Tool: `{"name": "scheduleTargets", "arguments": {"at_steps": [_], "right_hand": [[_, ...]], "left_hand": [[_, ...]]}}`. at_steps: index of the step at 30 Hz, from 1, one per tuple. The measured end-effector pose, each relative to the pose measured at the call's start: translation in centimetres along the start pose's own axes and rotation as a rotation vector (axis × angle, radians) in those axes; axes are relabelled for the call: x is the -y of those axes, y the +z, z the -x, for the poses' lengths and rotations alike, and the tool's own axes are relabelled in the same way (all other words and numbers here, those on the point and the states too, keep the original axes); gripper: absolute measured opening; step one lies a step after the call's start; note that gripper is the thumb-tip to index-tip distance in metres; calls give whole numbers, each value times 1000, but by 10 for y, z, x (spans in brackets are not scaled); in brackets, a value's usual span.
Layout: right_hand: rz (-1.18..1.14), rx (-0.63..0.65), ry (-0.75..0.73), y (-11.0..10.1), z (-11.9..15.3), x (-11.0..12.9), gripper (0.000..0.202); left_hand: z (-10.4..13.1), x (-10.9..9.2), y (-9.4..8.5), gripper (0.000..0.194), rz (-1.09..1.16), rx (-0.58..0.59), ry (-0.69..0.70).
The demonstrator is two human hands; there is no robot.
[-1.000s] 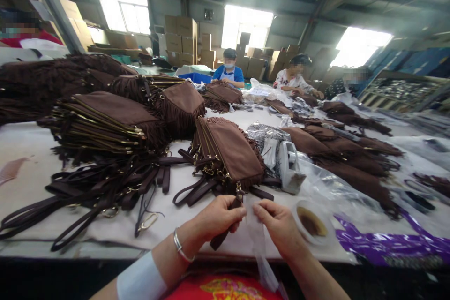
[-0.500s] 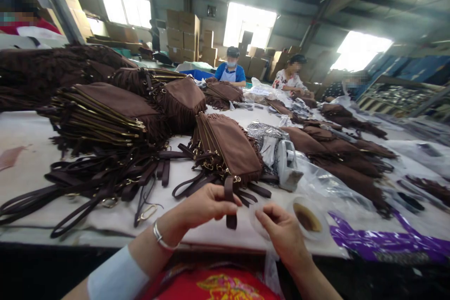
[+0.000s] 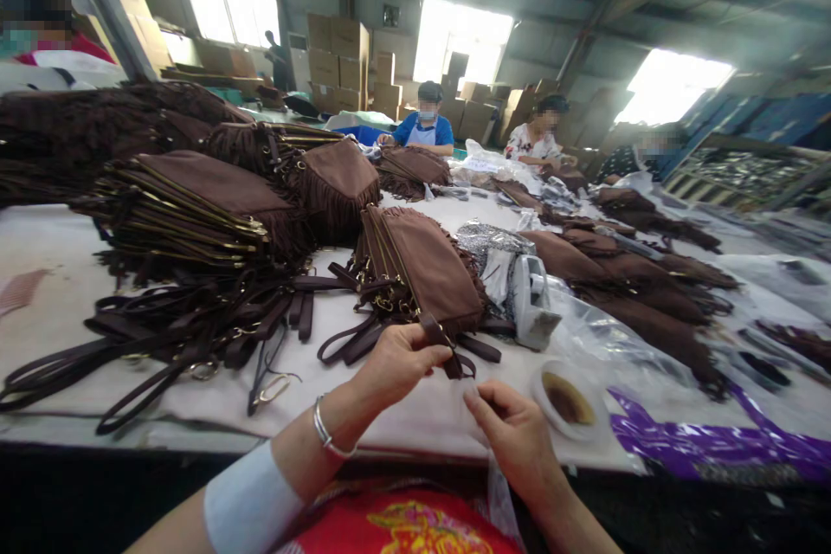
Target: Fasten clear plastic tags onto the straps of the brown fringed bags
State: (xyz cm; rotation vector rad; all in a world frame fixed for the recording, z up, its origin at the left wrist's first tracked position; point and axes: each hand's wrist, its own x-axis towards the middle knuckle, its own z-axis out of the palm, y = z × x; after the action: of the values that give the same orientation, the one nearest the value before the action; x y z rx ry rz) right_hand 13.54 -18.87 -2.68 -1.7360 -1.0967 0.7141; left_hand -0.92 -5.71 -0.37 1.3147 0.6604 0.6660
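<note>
My left hand (image 3: 396, 368) is closed, its thumb and fingers pinching a dark brown wrist strap (image 3: 442, 342). The strap lies at the front of a stack of brown fringed zip pouches (image 3: 434, 264) with gold clasps. Between the thumb and fingertips of my right hand (image 3: 516, 428) is a piece of clear plastic film (image 3: 473, 424). The film's upper end is close to the strap's lower end; I cannot tell whether they touch.
A round white item with a brown centre (image 3: 566, 402) sits right of my right hand. Near it are a tape dispenser (image 3: 533, 303) and a purple plastic bag (image 3: 707, 441). Larger pouch stacks (image 3: 201, 199) and loose straps (image 3: 195, 338) fill the left. Several people work across the table.
My left hand has moved up and to the right, tilting the strap toward the right hand. The film in my right hand has come closer to the strap's end.
</note>
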Motion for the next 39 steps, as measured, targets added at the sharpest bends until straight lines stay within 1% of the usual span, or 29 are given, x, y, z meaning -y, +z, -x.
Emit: {"name": "scheduleTargets", "arguments": {"at_steps": [4, 9, 12, 15, 20, 30, 39], "right_hand": [[-58, 23, 43, 2, 0, -1, 33], [-94, 29, 105, 4, -1, -3, 37], [-108, 29, 125, 6, -1, -3, 38], [-102, 17, 111, 7, -1, -1, 36], [-89, 30, 90, 8, -2, 0, 34], [-60, 53, 36, 5, 2, 0, 35], [-69, 29, -4, 5, 1, 2, 34]], "left_hand": [[1, -1, 2, 16, 24, 7, 22], [4, -14, 5, 16, 98, -79, 44], [4, -16, 7, 15, 109, -49, 30], [3, -10, 10, 15, 108, -28, 25], [2, -1, 8, 14, 62, -67, 37], [1, -7, 7, 13, 110, -80, -5], [1, 0, 7, 15, 101, -68, 13]]}}
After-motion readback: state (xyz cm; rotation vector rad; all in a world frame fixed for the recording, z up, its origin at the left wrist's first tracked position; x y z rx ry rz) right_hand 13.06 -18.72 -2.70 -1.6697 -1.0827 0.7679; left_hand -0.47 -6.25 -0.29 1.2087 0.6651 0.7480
